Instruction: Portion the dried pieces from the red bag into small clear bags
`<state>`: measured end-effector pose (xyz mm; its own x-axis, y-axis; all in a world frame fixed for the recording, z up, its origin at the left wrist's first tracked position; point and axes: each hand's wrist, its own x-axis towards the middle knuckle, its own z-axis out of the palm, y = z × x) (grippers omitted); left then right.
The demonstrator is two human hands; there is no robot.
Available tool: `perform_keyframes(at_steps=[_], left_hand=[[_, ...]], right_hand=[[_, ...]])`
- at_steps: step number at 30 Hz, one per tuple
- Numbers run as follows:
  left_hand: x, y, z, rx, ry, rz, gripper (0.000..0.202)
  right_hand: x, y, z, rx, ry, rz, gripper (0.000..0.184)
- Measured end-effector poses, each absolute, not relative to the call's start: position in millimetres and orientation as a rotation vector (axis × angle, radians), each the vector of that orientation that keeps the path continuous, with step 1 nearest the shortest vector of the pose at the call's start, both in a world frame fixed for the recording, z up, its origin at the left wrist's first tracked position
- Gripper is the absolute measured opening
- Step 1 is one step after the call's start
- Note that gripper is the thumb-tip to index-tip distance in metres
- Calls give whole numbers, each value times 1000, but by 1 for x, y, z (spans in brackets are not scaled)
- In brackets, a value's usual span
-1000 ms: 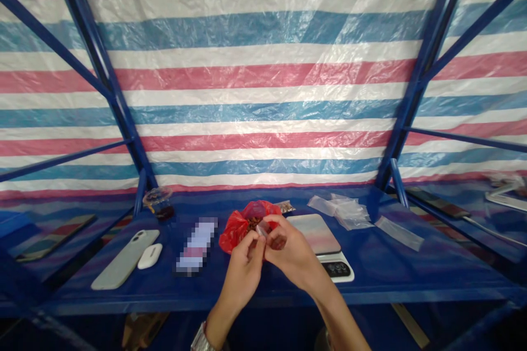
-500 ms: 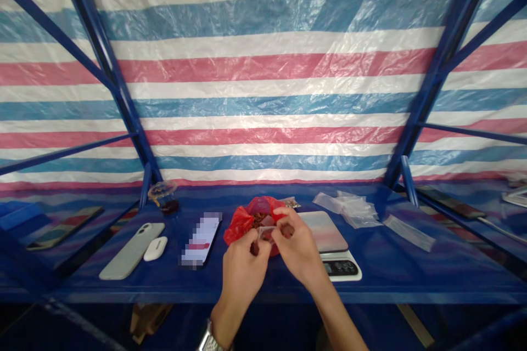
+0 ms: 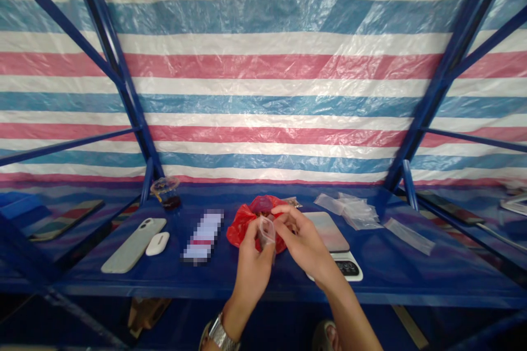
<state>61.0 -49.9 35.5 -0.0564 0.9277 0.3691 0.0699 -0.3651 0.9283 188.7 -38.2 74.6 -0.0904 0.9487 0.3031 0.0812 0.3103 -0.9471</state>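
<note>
My left hand [image 3: 252, 267] holds a small clear plastic bag [image 3: 267, 232] upright between its fingers and thumb. My right hand [image 3: 302, 241] is curled just beside the mouth of that bag, and I cannot tell whether its fingertips pinch anything. Behind both hands lies a crumpled red plastic bag [image 3: 242, 227], open at the top, with its dark contents mostly hidden. A digital kitchen scale [image 3: 346, 269] stands to the right, partly covered by my right hand.
On the blue steel table [image 3: 288, 285] lie a phone in a pale case [image 3: 134, 245], a white earbud case [image 3: 157, 244], a pixelated rectangular item [image 3: 202, 236], a plastic cup with dark liquid [image 3: 167, 193] and clear plastic bags [image 3: 349, 211]. A striped tarp [image 3: 263, 88] hangs behind.
The small clear bag now stands more upright in my left hand. My right hand has moved up and slightly right, and the view has tilted slightly downward.
</note>
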Motion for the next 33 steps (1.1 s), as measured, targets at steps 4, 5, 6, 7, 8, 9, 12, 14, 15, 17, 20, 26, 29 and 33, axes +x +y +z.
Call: perform_keyframes(at_steps=[4, 5, 6, 7, 8, 9, 12, 14, 15, 17, 20, 26, 29, 33], left_hand=[[31, -46, 49, 1401, 1371, 1706, 21], [24, -45, 48, 1386, 1426, 1710, 18], [19, -45, 45, 1388, 1482, 1682, 14], [16, -45, 41, 1402, 1546, 1623, 11], [14, -45, 37, 1433, 1613, 1555, 10], [14, -45, 31, 1473, 1676, 1489, 10], [17, -43, 13, 1575, 1779, 1379, 11], [18, -39, 3, 1592, 1756, 1371, 11], [17, -36, -1, 1585, 1729, 1378, 12], [15, -30, -6, 1533, 1674, 1392, 15], [12, -23, -6, 1410, 1602, 1417, 18], [14, -18, -2, 1355, 1414, 1520, 18], [16, -19, 0, 1401, 1400, 1541, 16], [16, -23, 8, 1444, 1486, 1549, 18]], right_hand=[[187, -13, 64, -1117, -1755, 641, 24], [187, -6, 60, -1188, -1886, 530, 30], [186, 1, 57, -1265, -2014, 421, 38], [186, 7, 53, -1335, -2121, 321, 45], [186, 11, 50, -1393, -2196, 243, 52], [186, 14, 48, -1437, -2239, 191, 56], [183, 20, 43, -1479, -2276, 133, 55], [178, 24, 40, -1455, -2285, 156, 50], [176, 27, 40, -1434, -2291, 183, 48], [170, 33, 38, -1408, -2282, 277, 45], [162, 38, 37, -1376, -2246, 462, 41], [164, 34, 34, -1310, -2058, 601, 44], [173, 32, 31, -1289, -1871, 710, 41], [183, 27, 31, -1252, -1733, 728, 37]])
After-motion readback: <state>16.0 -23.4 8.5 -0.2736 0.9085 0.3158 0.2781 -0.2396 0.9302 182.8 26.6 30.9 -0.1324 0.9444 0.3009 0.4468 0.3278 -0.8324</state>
